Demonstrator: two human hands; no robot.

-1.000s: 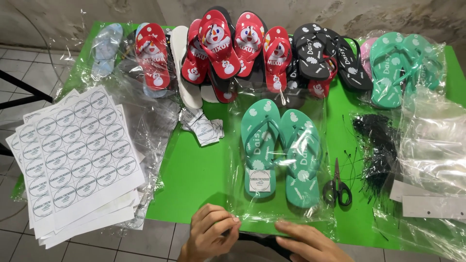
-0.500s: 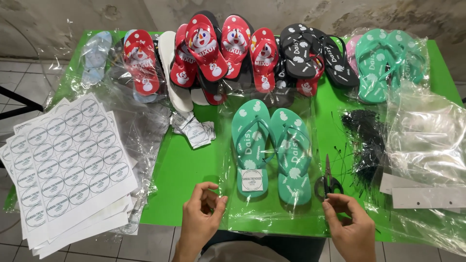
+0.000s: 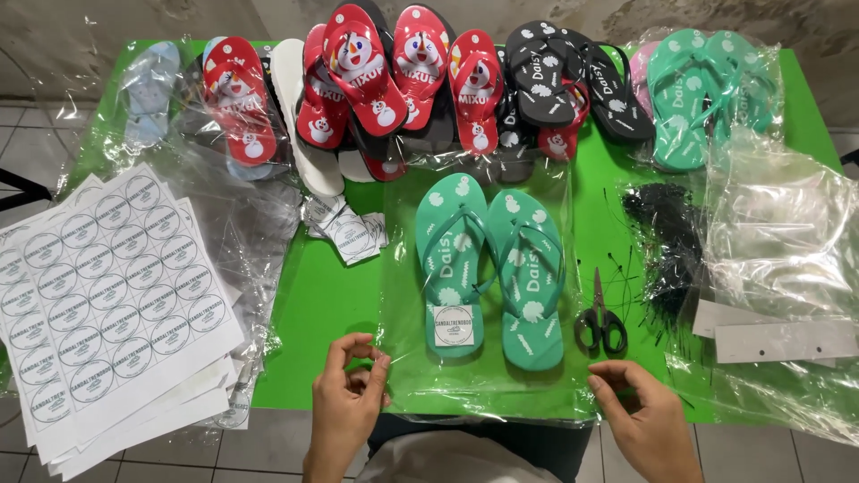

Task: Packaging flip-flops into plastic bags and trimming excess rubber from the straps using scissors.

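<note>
Sandals point(image 3: 490, 268), a teal pair, lie side by side inside a clear bag point(image 3: 403, 358) at the near middle of the green table point(image 3: 322, 295), toes away from you, heels toward you. A small square label point(image 3: 454, 325) sits on the left heel. The bag's near edge lies close to the table's front edge, and both your hands are at that edge.

Your left hand point(image 3: 349, 407) is at the bag's near left corner, thumb and fingers curled close together; you cannot tell from here whether they pinch the film. Your right hand point(image 3: 640, 416) is at the near right corner, fingers bent and touching the plastic, grip also unclear.

Just right of the bag, scissors point(image 3: 599, 320) lie with handles toward you, close above your right hand. Beyond them is a heap of black ties point(image 3: 667, 241), and further right loose plastic bags point(image 3: 778, 241) over white card strips point(image 3: 783, 340).

To your left, sticker sheets point(image 3: 107, 286) overhang the table's left and front edges. Bare green shows between those sheets and the bag. A few small tags point(image 3: 349, 231) lie at the far end of that gap.

Along the far edge, red sandals point(image 3: 376, 80), black sandals point(image 3: 564, 80) and more bagged teal ones point(image 3: 707, 89) crowd the table.
</note>
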